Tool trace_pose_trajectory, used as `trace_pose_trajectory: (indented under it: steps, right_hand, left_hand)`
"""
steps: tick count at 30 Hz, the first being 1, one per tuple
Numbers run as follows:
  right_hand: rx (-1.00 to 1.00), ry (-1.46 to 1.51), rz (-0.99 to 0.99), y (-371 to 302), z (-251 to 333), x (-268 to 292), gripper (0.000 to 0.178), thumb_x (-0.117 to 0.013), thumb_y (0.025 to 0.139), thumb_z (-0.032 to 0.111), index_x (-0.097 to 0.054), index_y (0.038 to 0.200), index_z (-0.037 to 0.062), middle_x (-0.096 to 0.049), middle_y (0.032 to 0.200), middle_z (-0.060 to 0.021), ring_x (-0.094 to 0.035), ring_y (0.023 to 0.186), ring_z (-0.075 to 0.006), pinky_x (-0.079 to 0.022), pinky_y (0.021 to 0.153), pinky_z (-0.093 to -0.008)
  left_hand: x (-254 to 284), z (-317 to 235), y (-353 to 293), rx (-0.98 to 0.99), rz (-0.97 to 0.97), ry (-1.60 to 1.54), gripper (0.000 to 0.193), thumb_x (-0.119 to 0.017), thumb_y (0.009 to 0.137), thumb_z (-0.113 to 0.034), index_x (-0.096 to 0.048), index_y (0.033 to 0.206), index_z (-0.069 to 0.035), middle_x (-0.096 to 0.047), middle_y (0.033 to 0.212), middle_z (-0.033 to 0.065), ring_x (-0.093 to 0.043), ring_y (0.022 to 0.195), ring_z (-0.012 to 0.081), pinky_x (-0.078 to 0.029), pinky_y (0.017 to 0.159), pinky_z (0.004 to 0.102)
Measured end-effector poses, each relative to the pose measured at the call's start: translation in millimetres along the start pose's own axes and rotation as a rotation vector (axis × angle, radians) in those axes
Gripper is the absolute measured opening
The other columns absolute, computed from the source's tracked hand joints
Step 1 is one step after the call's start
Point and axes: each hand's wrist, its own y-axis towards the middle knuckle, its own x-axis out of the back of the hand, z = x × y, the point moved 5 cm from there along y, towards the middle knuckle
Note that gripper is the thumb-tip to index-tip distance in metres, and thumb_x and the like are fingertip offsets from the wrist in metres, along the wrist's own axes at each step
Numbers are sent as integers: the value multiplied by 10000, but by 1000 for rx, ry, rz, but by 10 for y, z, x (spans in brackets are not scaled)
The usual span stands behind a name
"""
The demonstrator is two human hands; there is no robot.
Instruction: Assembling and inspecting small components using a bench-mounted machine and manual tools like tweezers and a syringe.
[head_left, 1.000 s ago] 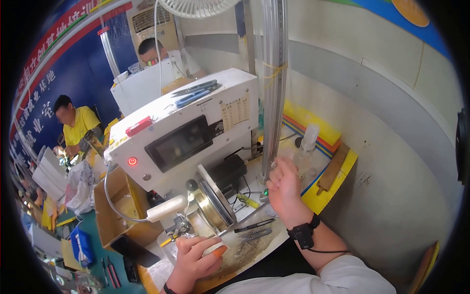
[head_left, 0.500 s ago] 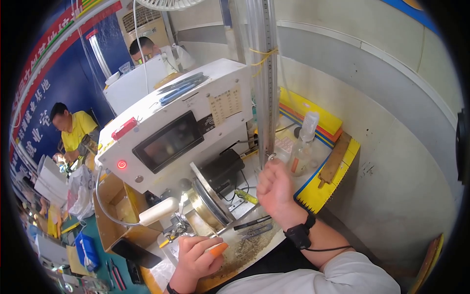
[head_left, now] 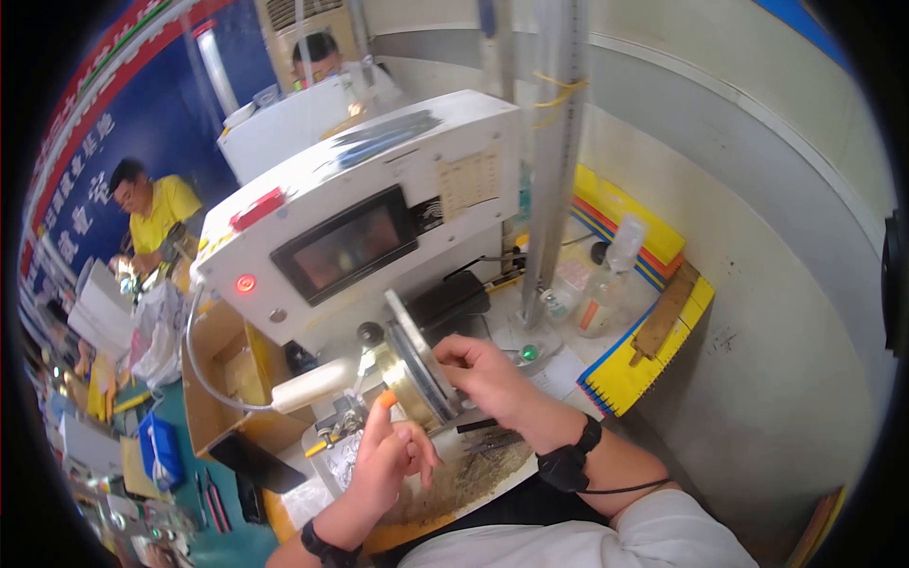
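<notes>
The right hand (head_left: pixel 492 379) is laid against the round metal winding disc (head_left: pixel 417 374) at the front of the white box-shaped bench machine with a dark screen (head_left: pixel 360 241); its fingers are curled onto the disc's rim, apparently pinching something thin there, though what is gripped cannot be told. The left hand (head_left: pixel 383 464) is raised just below the disc, index finger extended and capped with an orange fingertip cover (head_left: pixel 386 399), the other fingers loosely bent and nothing seen held. The cream cylindrical handle (head_left: pixel 312 383) projects from the spindle side, left of the disc. Small metal scraps are scattered on the worn tray (head_left: pixel 473 473) under both hands. Clear plastic bottles (head_left: pixel 606 284) stand by the yellow foam mat (head_left: pixel 634 374), well apart. A red lit button (head_left: pixel 245 283) is seen on the machine face. Risk, as judged: with both hands at the disc, fingers could be caught if the spindle is started; a thin wire could be slipped or snapped if tension is uneven; the black wrist strap (head_left: pixel 568 459) sits near the rotating parts.
</notes>
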Motion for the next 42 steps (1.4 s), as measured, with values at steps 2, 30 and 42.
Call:
trace_pose_trajectory:
  steps: [2,30,42]
  right_hand:
    - [-59,-100,199,116,-14,-1,216,-706,1024,122,-765,1214,37,-765,1080,-1,-670,955,-61,-531,849,-250]
    - [-48,-92,112,-939,281,81,264,-701,1006,290,-628,962,40,-511,715,30,-379,594,-40,-276,585,-216]
    - [-438,-393,1138,-878,-155,-1377,323,-783,961,211,-690,1220,42,-479,695,40,-438,581,-83,-347,563,-269]
  left_hand:
    - [11,30,53,171,37,-121,547,-445,1103,-298,-246,1570,-94,-675,809,171,-626,586,213,-483,559,283]
    - [649,-224,-901,65,424,1107,196,-706,981,-324,-760,937,-141,-743,844,70,-702,782,321,-535,660,408]
    - [1047,-245,-773,-12,-104,1411,182,-723,901,-229,-755,1045,-123,-747,836,106,-729,799,332,-566,719,442]
